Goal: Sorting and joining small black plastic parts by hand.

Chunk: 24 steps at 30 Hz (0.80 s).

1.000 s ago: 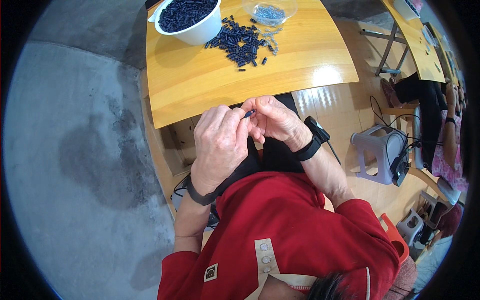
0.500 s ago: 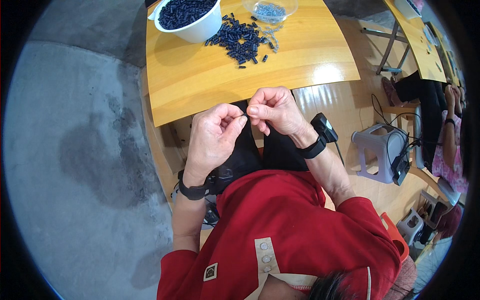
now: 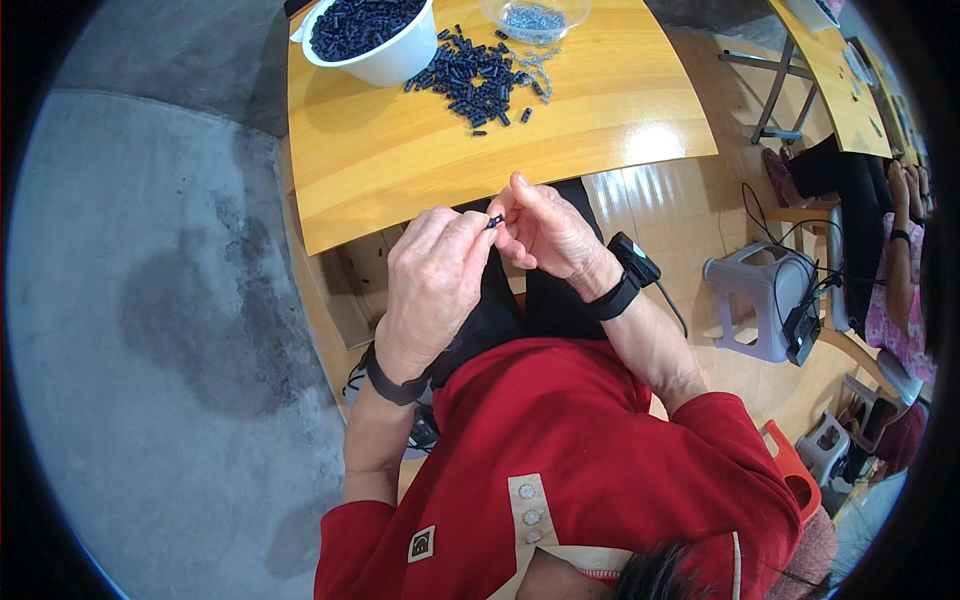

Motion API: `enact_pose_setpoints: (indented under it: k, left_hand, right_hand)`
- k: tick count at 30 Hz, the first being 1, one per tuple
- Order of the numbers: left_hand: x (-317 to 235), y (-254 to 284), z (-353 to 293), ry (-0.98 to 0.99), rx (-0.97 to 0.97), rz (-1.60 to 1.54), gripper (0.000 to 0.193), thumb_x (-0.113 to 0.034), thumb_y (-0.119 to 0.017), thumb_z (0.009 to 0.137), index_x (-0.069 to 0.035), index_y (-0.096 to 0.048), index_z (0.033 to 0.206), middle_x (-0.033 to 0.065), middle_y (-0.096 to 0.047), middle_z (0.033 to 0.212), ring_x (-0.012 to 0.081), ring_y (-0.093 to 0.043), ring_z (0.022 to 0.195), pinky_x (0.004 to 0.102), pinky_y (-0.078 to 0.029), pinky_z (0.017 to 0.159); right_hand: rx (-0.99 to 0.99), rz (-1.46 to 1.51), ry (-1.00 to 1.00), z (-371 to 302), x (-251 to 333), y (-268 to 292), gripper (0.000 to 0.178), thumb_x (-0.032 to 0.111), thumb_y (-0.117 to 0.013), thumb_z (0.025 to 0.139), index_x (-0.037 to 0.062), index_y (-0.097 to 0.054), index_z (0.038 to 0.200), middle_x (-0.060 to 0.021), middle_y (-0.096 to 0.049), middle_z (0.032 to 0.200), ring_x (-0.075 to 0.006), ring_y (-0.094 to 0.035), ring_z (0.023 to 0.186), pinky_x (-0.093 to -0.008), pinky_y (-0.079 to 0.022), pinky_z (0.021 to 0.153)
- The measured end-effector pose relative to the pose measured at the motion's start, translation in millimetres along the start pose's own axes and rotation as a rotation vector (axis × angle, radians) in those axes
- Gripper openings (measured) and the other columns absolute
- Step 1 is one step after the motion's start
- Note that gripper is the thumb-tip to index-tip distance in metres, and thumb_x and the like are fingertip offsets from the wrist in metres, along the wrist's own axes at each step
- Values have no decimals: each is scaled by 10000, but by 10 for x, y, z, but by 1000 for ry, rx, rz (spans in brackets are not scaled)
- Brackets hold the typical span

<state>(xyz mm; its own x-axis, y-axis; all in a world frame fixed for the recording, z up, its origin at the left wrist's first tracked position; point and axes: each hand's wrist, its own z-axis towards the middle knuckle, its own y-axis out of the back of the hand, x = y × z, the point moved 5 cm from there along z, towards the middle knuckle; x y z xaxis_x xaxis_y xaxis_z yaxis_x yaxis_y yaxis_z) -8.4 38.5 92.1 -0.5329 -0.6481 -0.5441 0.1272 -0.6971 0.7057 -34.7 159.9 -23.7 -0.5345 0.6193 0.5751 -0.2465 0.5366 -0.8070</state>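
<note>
Over my lap, just off the near edge of the table, my left hand (image 3: 432, 275) pinches a small black plastic piece (image 3: 495, 221) between thumb and fingertips. One end of the piece sticks out toward my right hand (image 3: 556, 235). That hand is open, its thumb raised and its other fingers loosely bent close beside the piece; whether a fingertip touches it I cannot tell. On the table lies a pile of similar black tube-like pieces (image 3: 478, 85). Small clear plastic parts (image 3: 536, 72) are scattered at the pile's right.
A white tub (image 3: 395, 62) full of black pieces stands at the table's far left. Beyond the pile is a clear bowl (image 3: 545, 35) of small clear parts. At right are a grey plastic stool (image 3: 755, 310), cables, and another seated person (image 3: 900, 260) by a second table.
My right thumb has lifted away from the pinch and that hand has opened. My left hand has rolled over slightly, and the black piece now shows between its fingertips.
</note>
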Motion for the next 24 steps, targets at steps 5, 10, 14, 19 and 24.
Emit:
enact_pose_setpoints:
  k: [5, 10, 14, 19, 24]
  left_hand:
    - [-60, 33, 6, -75, -10, 92, 168, 17, -743, 755, -13, -673, 904, 94, -587, 719, 261, -587, 655, 364, -451, 594]
    - [-69, 30, -5, -101, -20, 98, 190, 1, -762, 731, -44, -683, 897, 66, -544, 675, 239, -525, 615, 357, -396, 596]
    - [-3, -1, -44, -72, -39, -1, 195, 0, -766, 726, -43, -682, 896, 65, -527, 657, 240, -509, 604, 356, -387, 593]
    - [73, -22, -90, -52, -31, -50, 173, -10, -764, 733, -40, -678, 880, 62, -504, 639, 235, -482, 580, 355, -370, 572]
    - [90, -18, -135, -32, -30, -99, 148, -2, -751, 745, -36, -671, 865, 60, -489, 636, 228, -465, 581, 352, -372, 574]
  right_hand:
    - [114, 238, -149, -3, -101, -82, 440, 433, -611, 958, 4, -669, 1033, -12, -601, 749, -71, -429, 590, -201, -321, 465]
    - [254, 210, -176, 27, -95, -107, 387, 373, -665, 934, 4, -665, 1054, 1, -587, 747, -57, -385, 576, -190, -300, 455]
    - [278, 230, -211, 34, -142, -93, 350, 350, -674, 932, 9, -662, 1013, 11, -553, 721, -41, -328, 544, -179, -260, 429]
    - [229, 211, -237, -13, -131, -195, 287, 310, -688, 931, 32, -627, 894, 47, -454, 666, -28, -283, 508, -182, -216, 411]
    - [247, 200, -223, -53, -136, -271, 253, 279, -692, 931, 43, -621, 875, 56, -439, 645, -25, -267, 487, -188, -209, 409]
